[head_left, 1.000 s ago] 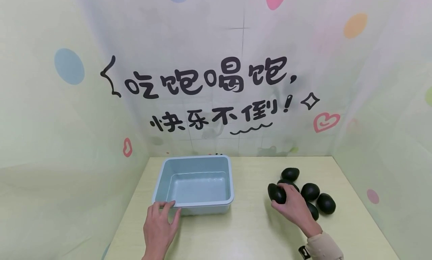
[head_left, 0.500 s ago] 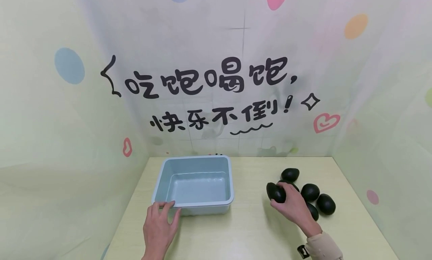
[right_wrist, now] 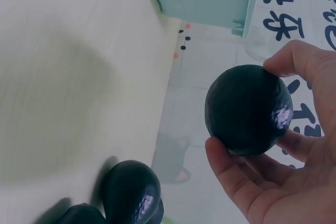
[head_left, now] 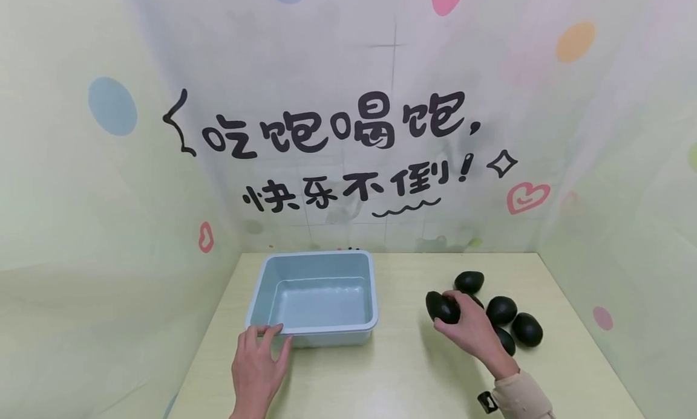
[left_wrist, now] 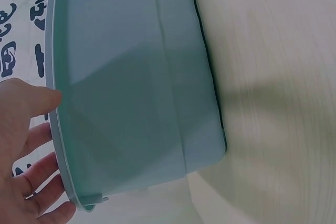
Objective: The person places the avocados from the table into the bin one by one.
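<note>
Blk ovoid [head_left: 442,308] in curled R grip [head_left: 472,331]; L grip [head_left: 257,363] on tub [head_left: 340,338].

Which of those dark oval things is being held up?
The leftmost oval in the head view, nearest the blue bin: the right hand grips it; the other ovals lie on the table.

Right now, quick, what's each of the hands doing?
Left hand: holding the blue tub's rim.
Right hand: holding a dark egg-shaped thing.
</note>
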Demonstrator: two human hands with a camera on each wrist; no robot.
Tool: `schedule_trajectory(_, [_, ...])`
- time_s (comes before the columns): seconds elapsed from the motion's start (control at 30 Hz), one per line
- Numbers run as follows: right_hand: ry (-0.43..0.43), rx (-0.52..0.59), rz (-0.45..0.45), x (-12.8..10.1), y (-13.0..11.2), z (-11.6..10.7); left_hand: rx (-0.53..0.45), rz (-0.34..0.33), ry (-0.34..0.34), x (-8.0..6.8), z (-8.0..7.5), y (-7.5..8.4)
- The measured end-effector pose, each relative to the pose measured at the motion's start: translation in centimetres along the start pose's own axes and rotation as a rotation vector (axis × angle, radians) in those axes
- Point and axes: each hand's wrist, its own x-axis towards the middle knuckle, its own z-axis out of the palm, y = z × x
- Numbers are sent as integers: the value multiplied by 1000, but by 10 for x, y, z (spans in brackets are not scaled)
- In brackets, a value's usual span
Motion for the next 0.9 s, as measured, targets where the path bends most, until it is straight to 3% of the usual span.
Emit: schedule_trajectory(0.9, [8, 42, -65, 7, -21, -5, -6, -9, 3, 0, -1, 1])
